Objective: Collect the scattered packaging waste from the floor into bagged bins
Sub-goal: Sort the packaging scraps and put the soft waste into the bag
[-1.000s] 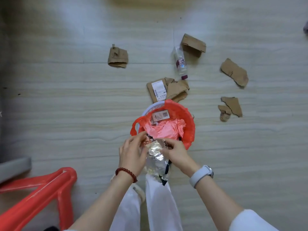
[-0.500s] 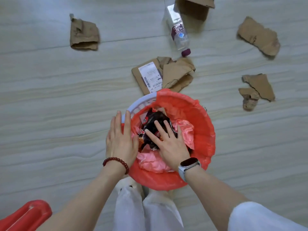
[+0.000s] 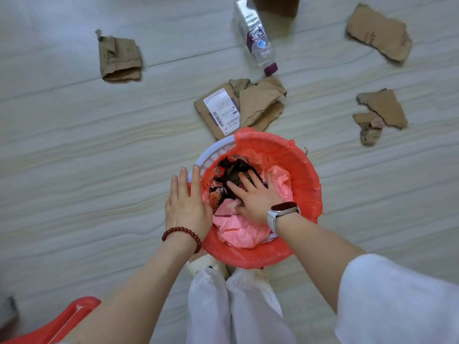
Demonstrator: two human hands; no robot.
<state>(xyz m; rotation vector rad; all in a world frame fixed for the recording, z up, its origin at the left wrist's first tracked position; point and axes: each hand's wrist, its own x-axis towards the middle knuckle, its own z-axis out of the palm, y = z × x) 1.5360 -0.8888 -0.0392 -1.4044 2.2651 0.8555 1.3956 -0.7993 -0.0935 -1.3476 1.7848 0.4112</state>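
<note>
A white bin lined with a red bag (image 3: pixel 300 170) stands on the floor in front of my feet. Inside it lie pink plastic (image 3: pixel 238 232) and a dark snack wrapper (image 3: pixel 221 184). My right hand (image 3: pixel 255 197) presses flat on the wrapper with fingers spread. My left hand (image 3: pixel 186 204) rests flat on the bin's left rim, fingers straight. Beyond the bin lie a cardboard piece with a shipping label (image 3: pixel 238 105), a clear plastic bottle (image 3: pixel 258 43) and torn cardboard scraps at the left (image 3: pixel 119 58), far right (image 3: pixel 380 33) and right (image 3: pixel 380 112).
A red plastic stool (image 3: pixel 57 324) shows at the bottom left corner. Part of a cardboard box (image 3: pixel 275 6) sits at the top edge behind the bottle. My white trouser legs (image 3: pixel 238 309) stand directly below the bin.
A second ago both hands held a crinkled clear wrapper above the bin. Now the waste is in the bin, my right hand pressing it down, my left on the rim.
</note>
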